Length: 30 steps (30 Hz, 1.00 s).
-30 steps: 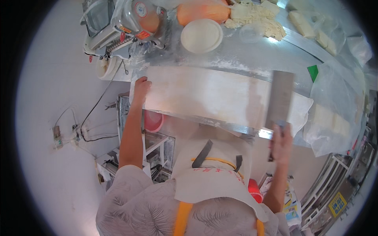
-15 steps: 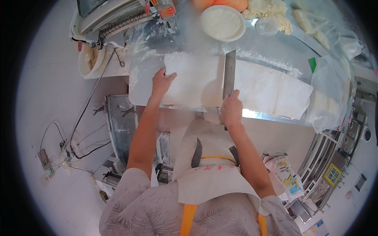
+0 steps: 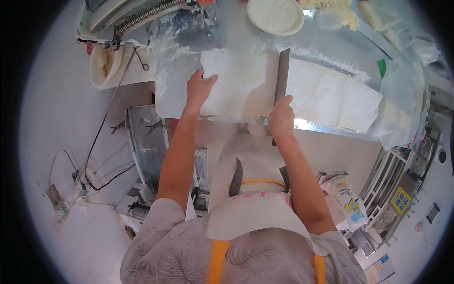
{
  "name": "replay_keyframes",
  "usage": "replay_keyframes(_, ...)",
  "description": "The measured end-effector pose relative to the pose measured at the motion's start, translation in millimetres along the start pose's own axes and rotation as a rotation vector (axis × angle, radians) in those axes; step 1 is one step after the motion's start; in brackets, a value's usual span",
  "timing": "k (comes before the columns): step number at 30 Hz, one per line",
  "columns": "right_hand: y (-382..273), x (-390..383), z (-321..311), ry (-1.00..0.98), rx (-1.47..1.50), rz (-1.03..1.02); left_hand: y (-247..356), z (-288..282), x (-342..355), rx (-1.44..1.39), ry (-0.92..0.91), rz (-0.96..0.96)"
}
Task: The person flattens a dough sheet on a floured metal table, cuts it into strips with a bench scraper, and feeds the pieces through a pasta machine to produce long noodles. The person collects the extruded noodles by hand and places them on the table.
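A wide white sheet of dough [image 3: 239,85] lies on the floured metal worktop [image 3: 177,97]. To its right stretches a second flat dough sheet [image 3: 331,94]. My right hand [image 3: 282,120] is closed around the handle of a long, broad-bladed knife [image 3: 282,75]. The blade points away from me, along the line where the two sheets meet; I cannot tell whether it touches the top. At the left edge of the left sheet rests my left hand [image 3: 200,90], thumb and forefinger apart, with the thumb over the dough.
A white bowl of flour [image 3: 275,16] stands at the back. The dough-rolling machine [image 3: 146,19] is at the far left, above a white tub [image 3: 105,66]. Clear plastic bags [image 3: 399,104] lie at the right end. A metal rack [image 3: 378,189] stands below right.
The whole view has shifted slightly, so the worktop sits higher in the picture. Both hands and the knife keep nearly the same place against the dough.
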State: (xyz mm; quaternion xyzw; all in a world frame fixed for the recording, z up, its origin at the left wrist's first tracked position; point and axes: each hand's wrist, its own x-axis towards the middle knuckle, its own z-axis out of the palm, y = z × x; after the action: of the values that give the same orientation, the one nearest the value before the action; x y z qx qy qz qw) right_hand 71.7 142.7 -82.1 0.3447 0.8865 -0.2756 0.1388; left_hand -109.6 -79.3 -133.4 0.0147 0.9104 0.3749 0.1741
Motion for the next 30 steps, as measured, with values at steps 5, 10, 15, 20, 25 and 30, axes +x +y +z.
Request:
replay_keyframes(5,-6,4,-6,-0.045,0.016,-0.009,0,-1,0,0.064,-0.008,-0.025)
replay_keyframes(10,-1,1,11,0.011,-0.007,-0.026,-9,7,2,0.026,0.017,-0.022)
replay_keyframes(15,-2,-4,-16,-0.003,0.079,-0.013,1,2,5,0.022,-0.06,-0.053)
replay_keyframes(20,7,-41,-7,0.014,0.056,-0.002,-7,7,6,0.077,-0.036,-0.071)
replay_keyframes(25,18,-50,16,0.018,0.063,0.003,-17,11,9,0.066,-0.04,-0.073)
replay_keyframes(30,23,-46,27,0.007,0.088,-0.01,-23,12,10,0.083,-0.033,-0.042)
